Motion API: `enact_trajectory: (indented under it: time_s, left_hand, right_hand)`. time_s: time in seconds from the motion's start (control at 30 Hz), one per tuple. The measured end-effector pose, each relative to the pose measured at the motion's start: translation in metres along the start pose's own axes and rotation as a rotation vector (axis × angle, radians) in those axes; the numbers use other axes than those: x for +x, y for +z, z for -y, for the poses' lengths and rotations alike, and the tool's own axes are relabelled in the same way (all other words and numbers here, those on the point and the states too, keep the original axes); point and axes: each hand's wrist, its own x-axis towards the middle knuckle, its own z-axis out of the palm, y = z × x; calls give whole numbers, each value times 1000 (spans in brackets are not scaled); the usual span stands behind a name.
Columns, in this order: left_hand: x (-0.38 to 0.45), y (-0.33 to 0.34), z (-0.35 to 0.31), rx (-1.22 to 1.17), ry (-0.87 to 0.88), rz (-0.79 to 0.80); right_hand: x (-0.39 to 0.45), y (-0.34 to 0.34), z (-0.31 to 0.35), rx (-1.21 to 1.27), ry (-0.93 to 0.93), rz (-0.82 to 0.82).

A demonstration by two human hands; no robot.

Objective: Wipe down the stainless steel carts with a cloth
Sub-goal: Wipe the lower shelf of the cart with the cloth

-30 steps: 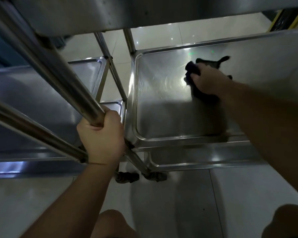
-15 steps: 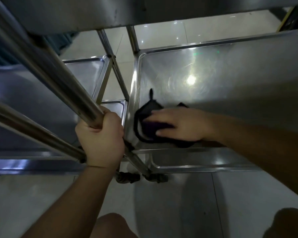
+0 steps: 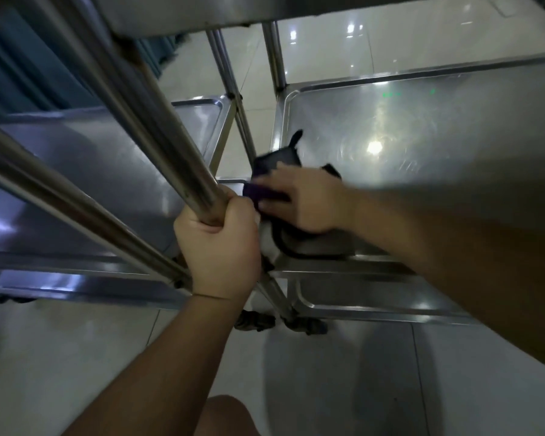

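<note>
Glossy pale floor tiles point(image 3: 343, 51) under everything, ceiling lights reflecting off them. Two stainless carts side by side: right cart's middle shelf point(image 3: 453, 127) has a bright glare spot, left cart's shelf point(image 3: 85, 171) sits just beside it, with a narrow gap between them. Your left hand point(image 3: 217, 243) is wrapped tight around the slanted handle tube point(image 3: 158, 133), fingers closed on it. Your right hand point(image 3: 302, 199) lies flat on the dark cloth point(image 3: 276, 160), fingers spread and pressing it onto the shelf's near-left corner, against the raised rim; not a fist grip. Cloth's edge pokes out beyond your fingertips, one tail pointing up. Right hand is motion-blurred. Caster wheels point(image 3: 255, 320) touch the floor below the corner. Your knee point(image 3: 227, 416) shows at the bottom edge.
</note>
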Motion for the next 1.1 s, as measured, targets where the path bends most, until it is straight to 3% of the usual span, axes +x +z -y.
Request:
enact_trajectory:
  time_s: [0.13, 0.2, 0.27, 0.33, 0.43, 0.57, 0.77, 1.1]
  left_hand:
    - [1, 0, 4, -12, -6, 24]
    - [1, 0, 6, -20, -7, 25]
    - [1, -1, 7, -33, -7, 33]
    - [2, -1, 7, -38, -6, 42]
    - [3, -1, 7, -19, -2, 23]
    - [2, -2, 3, 6, -54, 26]
    - [-2, -2, -12, 57, -126, 24]
    - [-17, -8, -28, 273, -160, 13]
  right_hand:
    - [-53, 8, 14, -3, -189, 165]
    - [-37, -4, 7, -9, -189, 145]
    - [2, -12, -5, -5, -56, 33]
    - [48, -17, -12, -29, 197, -52]
    - [75, -10, 0, -126, 415, -82]
    - [25, 1, 23, -76, 283, -108]
    - [-71, 23, 66, -66, 203, -4]
    - [-159, 4, 47, -216, 180, -16]
